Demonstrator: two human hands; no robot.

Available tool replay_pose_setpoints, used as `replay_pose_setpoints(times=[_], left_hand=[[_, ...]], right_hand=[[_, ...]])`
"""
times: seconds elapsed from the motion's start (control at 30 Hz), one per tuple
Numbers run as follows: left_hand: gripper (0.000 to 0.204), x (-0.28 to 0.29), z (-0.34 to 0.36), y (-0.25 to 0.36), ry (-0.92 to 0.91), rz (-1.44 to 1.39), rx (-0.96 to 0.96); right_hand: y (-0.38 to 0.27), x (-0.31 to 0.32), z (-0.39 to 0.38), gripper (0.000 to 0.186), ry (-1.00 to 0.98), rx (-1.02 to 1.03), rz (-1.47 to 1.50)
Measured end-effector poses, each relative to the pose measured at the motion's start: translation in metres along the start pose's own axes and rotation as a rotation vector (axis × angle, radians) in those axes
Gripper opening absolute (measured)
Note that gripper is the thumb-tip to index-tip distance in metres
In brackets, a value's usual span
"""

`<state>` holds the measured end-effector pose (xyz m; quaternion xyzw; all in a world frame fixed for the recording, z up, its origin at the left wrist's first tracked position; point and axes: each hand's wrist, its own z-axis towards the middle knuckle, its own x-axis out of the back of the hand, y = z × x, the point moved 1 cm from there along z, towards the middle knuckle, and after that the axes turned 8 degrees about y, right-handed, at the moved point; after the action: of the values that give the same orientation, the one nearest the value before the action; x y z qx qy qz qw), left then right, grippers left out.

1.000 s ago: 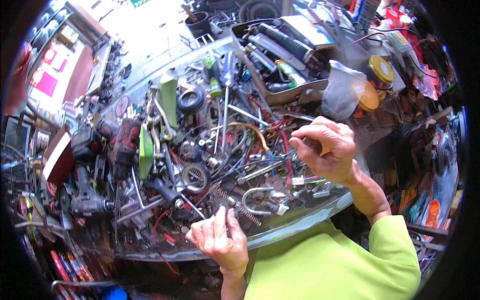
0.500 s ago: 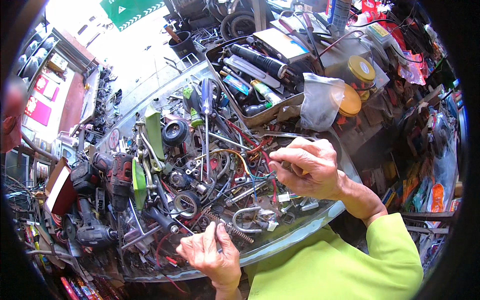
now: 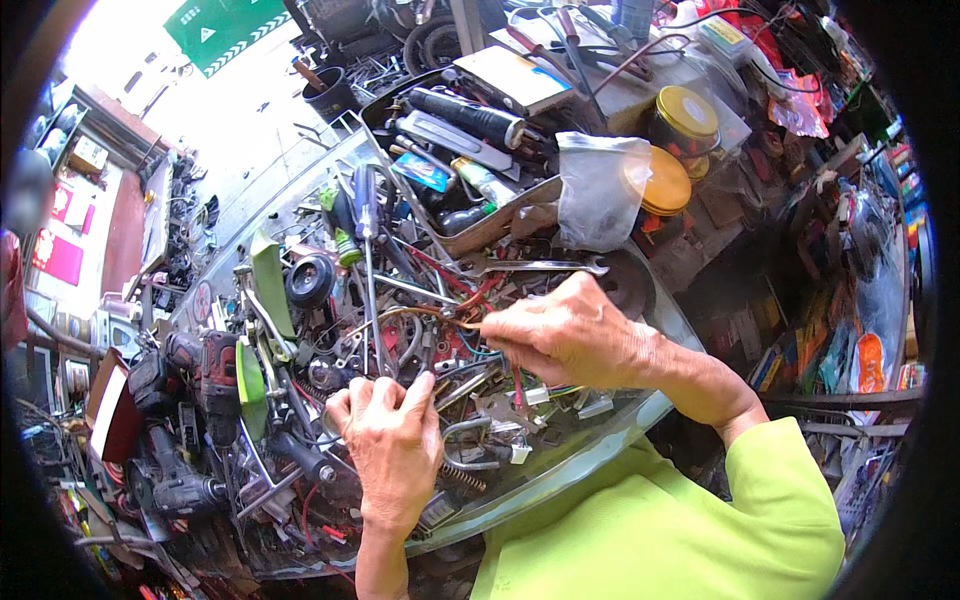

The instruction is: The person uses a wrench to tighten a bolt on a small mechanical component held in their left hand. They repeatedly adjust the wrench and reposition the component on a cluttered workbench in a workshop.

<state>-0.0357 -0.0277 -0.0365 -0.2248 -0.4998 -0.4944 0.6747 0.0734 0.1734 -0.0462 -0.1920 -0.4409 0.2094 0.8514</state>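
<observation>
My left hand [image 3: 388, 440] is over the near middle of a heap of metal parts, fingers bent and drawn together. Its palm side is hidden, so anything in its grip does not show. Beside it lie a curved metal tube [image 3: 470, 435] and a coil spring [image 3: 464, 476]. My right hand [image 3: 575, 332] is closed in a pinch above the heap. A yellow-orange wire [image 3: 415, 309] runs up to its fingertips; I cannot tell whether they hold it. Beyond that hand lies a wrench [image 3: 545, 266]. A long screwdriver [image 3: 368, 260] slants across the heap.
Power drills [image 3: 218, 375] lie on the left beside green plastic pieces [image 3: 268, 285]. At the back, a tool case [image 3: 500, 225] is full of tools. A clear plastic bag [image 3: 600, 190] and yellow-lidded jars [image 3: 687, 112] stand right of it. The glass tabletop's edge [image 3: 560, 495] is near me.
My left hand has moved up and left, farther over the heap. My right hand has turned knuckles-up and come lower and left. The whole view has shifted slightly.
</observation>
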Motion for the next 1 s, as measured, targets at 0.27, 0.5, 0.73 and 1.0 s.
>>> replay_pose_setpoints(times=[0.27, 0.5, 0.73, 1.0], left_hand=[[0.035, 0.000, -0.005, -0.013, -0.058, -0.122, -0.063], [0.034, 0.005, -0.005, -0.013, -0.034, -0.159, -0.088], [0.028, 0.008, -0.006, -0.017, -0.058, -0.194, -0.095], [0.022, 0.009, 0.009, -0.013, -0.096, -0.135, -0.184]], right_hand=[[0.024, 0.010, 0.000, 0.018, -0.021, -0.165, -0.251], [0.027, 0.007, 0.003, 0.022, 0.094, -0.217, -0.308], [0.022, 0.004, 0.002, 0.021, 0.126, -0.198, -0.306], [0.021, 0.011, -0.001, 0.018, 0.125, -0.150, -0.315]])
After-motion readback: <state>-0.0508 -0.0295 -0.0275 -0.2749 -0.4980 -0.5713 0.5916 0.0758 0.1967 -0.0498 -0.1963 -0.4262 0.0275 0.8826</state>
